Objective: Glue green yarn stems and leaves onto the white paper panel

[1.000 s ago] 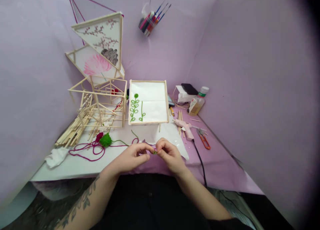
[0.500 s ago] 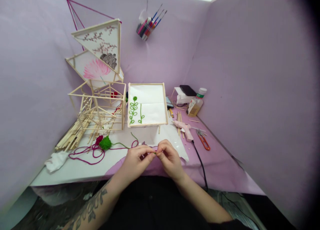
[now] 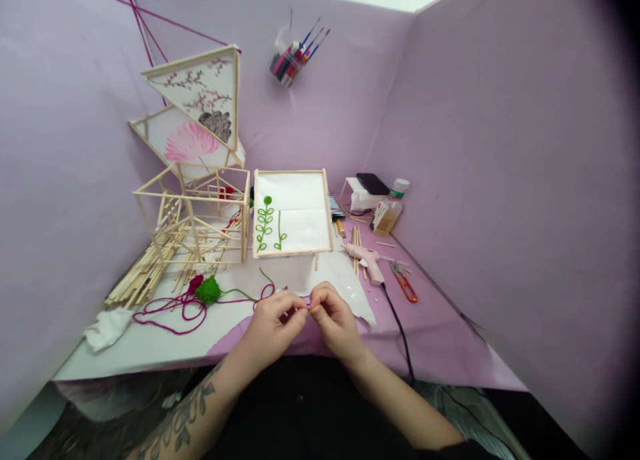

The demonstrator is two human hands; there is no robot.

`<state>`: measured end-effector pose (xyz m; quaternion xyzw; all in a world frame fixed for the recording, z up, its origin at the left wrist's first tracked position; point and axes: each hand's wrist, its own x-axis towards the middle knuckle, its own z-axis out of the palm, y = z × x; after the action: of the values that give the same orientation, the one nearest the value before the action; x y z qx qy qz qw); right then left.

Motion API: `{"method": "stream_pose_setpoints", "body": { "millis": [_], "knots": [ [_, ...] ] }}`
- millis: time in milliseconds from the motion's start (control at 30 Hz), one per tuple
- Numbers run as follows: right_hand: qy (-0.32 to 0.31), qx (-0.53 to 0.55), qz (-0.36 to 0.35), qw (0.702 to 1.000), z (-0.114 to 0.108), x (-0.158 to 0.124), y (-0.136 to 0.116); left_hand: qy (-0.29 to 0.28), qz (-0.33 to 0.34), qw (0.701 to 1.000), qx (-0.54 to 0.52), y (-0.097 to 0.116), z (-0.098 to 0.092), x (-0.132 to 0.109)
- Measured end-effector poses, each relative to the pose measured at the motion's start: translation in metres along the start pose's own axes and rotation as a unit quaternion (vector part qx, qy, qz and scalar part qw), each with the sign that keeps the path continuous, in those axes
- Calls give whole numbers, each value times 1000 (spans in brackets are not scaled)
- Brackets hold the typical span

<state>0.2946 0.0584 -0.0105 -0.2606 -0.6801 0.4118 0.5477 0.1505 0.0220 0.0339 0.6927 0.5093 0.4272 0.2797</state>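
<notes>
At the table's front edge, my left hand [image 3: 280,319] and my right hand [image 3: 334,319] meet fingertip to fingertip. Both are closed in a pinch on a short bit of green yarn [image 3: 309,308], mostly hidden by the fingers. Beyond them a wood-framed white panel [image 3: 304,215] leans upright, bearing a green yarn stem with looped leaves [image 3: 265,223] and a shorter stem with fewer leaves [image 3: 280,231]. Left of my hands lies a green yarn ball [image 3: 207,290], its loose strand trailing toward them. Magenta yarn [image 3: 170,321] loops around it.
A stick frame [image 3: 193,198] and piled wooden sticks [image 3: 137,273] take up the left. To the right lie a pink glue gun [image 3: 367,260] with a black cord, orange-handled cutters [image 3: 404,283] and a bottle [image 3: 389,210]. Painted panels [image 3: 200,117] hang at back left; a brush cup [image 3: 287,65] is on the wall.
The view has shifted slightly. My hands stay together, still pinching, with only a small change in the fingers. Nothing on the table has moved.
</notes>
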Motion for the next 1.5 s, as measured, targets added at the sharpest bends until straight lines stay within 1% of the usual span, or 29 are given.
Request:
{"method": "stream_pose_setpoints", "body": {
  "millis": [100, 167, 233, 267, 300, 333, 367, 433, 467, 500, 567, 633, 700, 733, 800, 867, 933, 967, 1000, 1033, 1067, 1133, 1200, 1233, 1300, 1400, 1500],
  "knots": [
    [-16, 7, -4, 1000, -2, 1, -3, -2, 3, 1000, 4, -2, 0, 1],
    [-20, -8, -27, 999, -16, 4, -4, -2, 4, 1000, 3, -4, -1, 1],
    [28, -60, -41, 997, -45, 12, -3, 0, 5, 1000, 6, -6, -4, 0],
    [75, -103, -30, 991, -63, 16, -1, 2, 5, 1000, 9, -7, -5, -1],
    [119, -157, -4, 980, -82, 22, 3, 4, 5, 1000, 13, -8, -6, -2],
    [130, -229, 38, 964, -101, 27, 7, 7, 6, 1000, 17, -10, -7, -2],
    [128, -308, 82, 939, -118, 32, 12, 11, 6, 1000, 19, -11, -8, -2],
    [89, -444, 160, 877, -142, 41, 25, 21, 7, 1000, 18, -15, -7, -2],
    [62, -494, 192, 846, -149, 45, 32, 25, 7, 1000, 17, -17, -6, -2],
    [38, -530, 218, 819, -151, 48, 39, 29, 8, 999, 17, -18, -6, -2],
    [5, -569, 257, 781, -149, 53, 52, 32, 6, 999, 21, -21, -5, -2],
    [-5, -582, 285, 762, -143, 57, 60, 36, 0, 999, 27, -23, -6, -5],
    [0, -577, 310, 756, -138, 60, 65, 46, -6, 999, 26, -25, -8, -8],
    [8, -568, 318, 759, -138, 61, 67, 53, -7, 998, 25, -27, -10, -9],
    [47, -534, 318, 782, -139, 62, 68, 65, -8, 998, 21, -30, -14, -12],
    [123, -471, 291, 824, -142, 62, 65, 78, -10, 997, 17, -34, -17, -14],
    [214, -361, 256, 871, -144, 62, 55, 97, -14, 995, 13, -40, -18, -15],
    [241, -289, 243, 894, -143, 62, 48, 108, -15, 994, 14, -43, -18, -15],
    [245, -212, 237, 916, -142, 62, 39, 121, -14, 992, 16, -46, -17, -15],
    [230, -134, 236, 935, -138, 62, 28, 134, -10, 991, 21, -50, -16, -15],
    [200, -61, 241, 948, -134, 63, 16, 148, -3, 989, 27, -53, -15, -16],
    [137, 53, 252, 957, -120, 63, -7, 173, 17, 984, 40, -59, -13, -17],
    [91, 115, 250, 957, -103, 65, -26, 190, 37, 980, 50, -64, -12, -19],
    [67, 125, 243, 960, -93, 66, -32, 195, 45, 978, 53, -65, -11, -20],
    [27, 112, 235, 965, -74, 69, -39, 199, 54, 977, 58, -66, -10, -20],
    [-18, 75, 244, 967, -51, 75, -41, 190, 55, 978, 64, -65, -9, -20],
    [-59, 58, 259, 962, -35, 79, -40, 180, 51, 980, 67, -65, -8, -20]
  ]
}}
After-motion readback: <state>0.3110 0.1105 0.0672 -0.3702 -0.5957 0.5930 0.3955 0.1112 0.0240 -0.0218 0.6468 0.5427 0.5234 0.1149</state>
